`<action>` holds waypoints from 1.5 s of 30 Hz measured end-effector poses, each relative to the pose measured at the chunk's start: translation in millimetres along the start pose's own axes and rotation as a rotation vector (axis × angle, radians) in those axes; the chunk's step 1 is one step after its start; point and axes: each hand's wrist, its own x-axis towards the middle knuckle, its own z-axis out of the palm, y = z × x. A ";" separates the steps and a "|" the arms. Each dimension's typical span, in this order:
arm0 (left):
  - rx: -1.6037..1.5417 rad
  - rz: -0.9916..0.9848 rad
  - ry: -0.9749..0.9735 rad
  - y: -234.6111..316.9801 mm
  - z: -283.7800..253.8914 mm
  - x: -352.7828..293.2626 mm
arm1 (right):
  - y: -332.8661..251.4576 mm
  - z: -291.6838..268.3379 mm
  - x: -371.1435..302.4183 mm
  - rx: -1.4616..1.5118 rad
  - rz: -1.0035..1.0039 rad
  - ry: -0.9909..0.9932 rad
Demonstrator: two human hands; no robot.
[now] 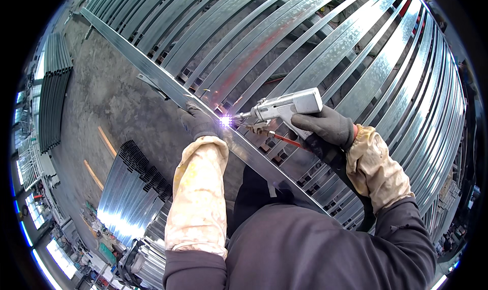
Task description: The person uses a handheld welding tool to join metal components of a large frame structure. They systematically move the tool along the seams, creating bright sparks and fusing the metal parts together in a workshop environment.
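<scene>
A silver handheld welding gun is in my gloved right hand, whose fingers wrap its grip. Its nozzle points left at a long galvanized steel rail, where a bright violet-white spark glows and a few sparks fly off. Just left of the glow, my gloved left hand is closed on the rail's edge; its fingertips are partly hidden. Many parallel galvanized bars meet the rail from the far side. An orange-red rod or tube shows below the gun.
A stack of steel profiles lies on the concrete floor at lower left, near two wooden strips. More dark profiles are stacked at far left. A dark hose trails from the gun past my right sleeve. A small bracket sticks out from the rail.
</scene>
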 end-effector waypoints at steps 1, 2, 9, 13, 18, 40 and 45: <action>-0.095 -0.047 -0.025 13.9 -2.5 -9.1 | 1.2 -0.6 0.0 -0.021 -0.014 0.008; -0.137 -0.100 -0.056 37.1 7.5 -28.9 | 8.0 -6.3 -2.0 -0.035 -0.021 0.049; 0.234 0.142 0.120 -18.2 -2.1 13.4 | 6.8 -1.2 -0.1 -0.072 -0.025 0.037; 0.257 0.147 0.090 -12.1 0.7 9.8 | 7.5 -2.8 -3.7 -0.070 -0.029 0.045; 0.146 0.046 0.094 -6.8 -4.0 4.7 | 6.2 -1.3 -3.5 -0.021 -0.031 -0.012; 0.270 0.209 0.095 -3.8 -3.5 3.5 | -37.1 13.9 54.3 0.069 -0.066 0.224; 0.271 0.103 0.022 17.3 -9.1 -7.0 | -17.4 14.8 82.9 -0.015 -0.190 0.201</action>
